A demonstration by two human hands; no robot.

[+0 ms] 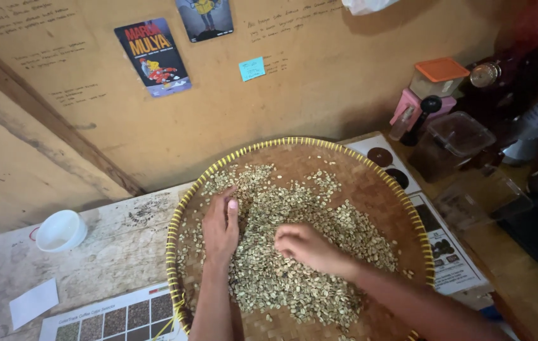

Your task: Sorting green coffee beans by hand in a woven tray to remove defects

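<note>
Fingers of the left hand lie flat together on the green coffee beans; the right hand curls, pinching some. Most beans in the woven tray look unsorted.

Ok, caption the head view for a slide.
Left hand and right hand among pale green beans on a round woven tray.

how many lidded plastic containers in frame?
2. A clear plastic tub with an orange lid stands against the wall at upper right; a clear plastic box with a clear lid sits in front of it. The dark right edge may hide more.
</note>
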